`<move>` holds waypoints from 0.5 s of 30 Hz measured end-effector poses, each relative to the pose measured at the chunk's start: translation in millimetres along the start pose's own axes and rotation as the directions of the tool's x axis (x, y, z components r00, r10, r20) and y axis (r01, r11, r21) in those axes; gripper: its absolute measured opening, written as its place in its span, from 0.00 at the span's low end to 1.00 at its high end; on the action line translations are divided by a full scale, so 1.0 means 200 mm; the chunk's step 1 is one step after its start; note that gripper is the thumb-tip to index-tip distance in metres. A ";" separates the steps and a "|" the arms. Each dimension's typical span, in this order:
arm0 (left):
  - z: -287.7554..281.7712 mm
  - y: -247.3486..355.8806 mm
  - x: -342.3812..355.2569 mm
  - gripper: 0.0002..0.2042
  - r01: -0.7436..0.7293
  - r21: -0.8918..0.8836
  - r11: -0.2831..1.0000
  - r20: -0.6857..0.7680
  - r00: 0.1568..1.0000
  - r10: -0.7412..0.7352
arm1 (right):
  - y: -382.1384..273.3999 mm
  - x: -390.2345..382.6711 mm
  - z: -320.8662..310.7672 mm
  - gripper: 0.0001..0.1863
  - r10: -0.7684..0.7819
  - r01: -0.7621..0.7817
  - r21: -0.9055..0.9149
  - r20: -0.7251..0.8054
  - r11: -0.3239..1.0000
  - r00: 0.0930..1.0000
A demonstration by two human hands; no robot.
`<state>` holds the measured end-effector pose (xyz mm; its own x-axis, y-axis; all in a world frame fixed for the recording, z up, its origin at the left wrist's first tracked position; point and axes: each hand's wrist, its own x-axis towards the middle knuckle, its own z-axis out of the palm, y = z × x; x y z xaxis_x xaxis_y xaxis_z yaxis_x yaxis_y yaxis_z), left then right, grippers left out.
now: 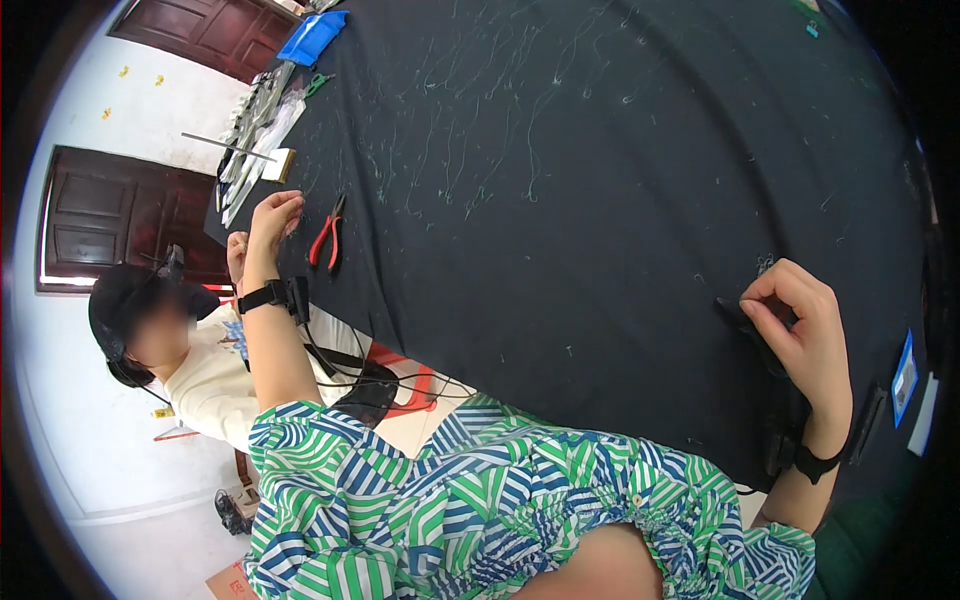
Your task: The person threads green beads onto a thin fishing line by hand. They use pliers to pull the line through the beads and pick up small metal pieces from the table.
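Observation:
My left hand (275,220) is raised at the left edge of the black-covered table (600,250), fingers curled into a pinch. Whatever it holds is too small to make out. Just right of it lie pliers (328,240) with red handles and dark jaws. At the right side, my right hand (805,325) is closed too, thumb and forefinger tips together over the cloth. A dark, narrow shape (735,312) shows behind those fingertips; I cannot tell whether they grip it. Small curled wire-like bits (765,264) lie just beyond. Several thin greenish threads (485,190) are spread across the far cloth.
A person in a black cap (125,310) sits at the left, a fist (237,250) near my left wrist. Clear packets (265,125), green-handled snips (318,84) and a blue tray (313,38) line the far left edge. A blue-edged card (905,378) lies far right.

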<state>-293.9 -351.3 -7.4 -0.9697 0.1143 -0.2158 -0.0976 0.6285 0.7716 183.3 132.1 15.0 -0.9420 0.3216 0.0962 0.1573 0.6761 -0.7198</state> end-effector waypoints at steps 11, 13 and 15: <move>0.14 0.36 -0.20 0.16 -0.261 0.732 0.629 0.111 0.957 0.267 | 0.05 -0.02 -0.12 0.04 0.073 -0.075 -0.045 -0.052 0.996 0.996; 0.39 0.58 -0.40 0.15 -0.482 0.532 0.696 0.313 0.876 0.368 | 0.10 -0.01 -0.20 0.04 0.028 -0.040 -0.100 -0.122 0.994 0.992; 0.64 0.83 -0.68 0.14 -0.591 0.293 0.751 0.552 0.746 0.372 | 0.19 0.00 -0.27 0.06 0.061 -0.084 -0.132 -0.170 0.988 0.983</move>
<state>-148.7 -164.0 73.4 -0.6365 0.7438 -0.2038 0.5659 0.6300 0.5319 205.3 193.6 25.5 -0.8663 0.4705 0.1676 0.2740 0.7282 -0.6282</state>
